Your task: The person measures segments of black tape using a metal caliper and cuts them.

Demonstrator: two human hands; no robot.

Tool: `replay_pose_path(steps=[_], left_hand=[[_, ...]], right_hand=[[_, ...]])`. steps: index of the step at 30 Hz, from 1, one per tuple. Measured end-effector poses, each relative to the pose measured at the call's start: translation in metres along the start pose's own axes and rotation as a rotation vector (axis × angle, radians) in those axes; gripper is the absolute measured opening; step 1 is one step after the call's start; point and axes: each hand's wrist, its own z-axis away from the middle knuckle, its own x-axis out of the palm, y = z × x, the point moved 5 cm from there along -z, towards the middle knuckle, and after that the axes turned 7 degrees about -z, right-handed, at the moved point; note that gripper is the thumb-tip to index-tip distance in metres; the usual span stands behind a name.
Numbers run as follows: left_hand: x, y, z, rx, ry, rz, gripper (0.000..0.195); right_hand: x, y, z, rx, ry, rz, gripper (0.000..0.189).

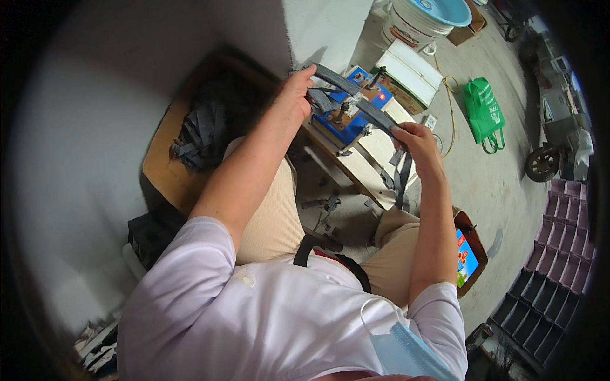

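Observation:
A dark grey fabric strip (376,115) is stretched between my two hands, over a small blue machine (324,125) with upright bolts and a lit red lamp. My left hand (299,91) pinches the strip's far left end, and more strip pieces hang just below its fingers. At the strip's other end, my right hand (419,143) grips it between thumb and fingers. A loose length (404,178) trails down from that hand over a pale wooden bench (374,183). Whether the strip touches the machine, I cannot tell.
At left a cardboard box (164,157) contains a heap of dark strips (202,131). Scraps (329,204) litter the floor between my legs. Beyond the bench are a white-topped box (410,71), a white bucket (405,28), a yellow cord (452,128) and a green bag (483,109).

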Motion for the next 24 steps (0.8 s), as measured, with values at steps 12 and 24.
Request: replay_pose_path(steps=[12, 24], left_hand=[[-0.115, 0.096, 0.061, 0.226, 0.115, 0.022, 0.016], [-0.178, 0.14, -0.068, 0.059, 0.35, 0.073, 0.014]], right_hand=[[-0.026, -0.023, 0.039, -0.136, 0.107, -0.117, 0.015], [-0.022, -0.026, 0.038, -0.139, 0.056, -0.123, 0.012]])
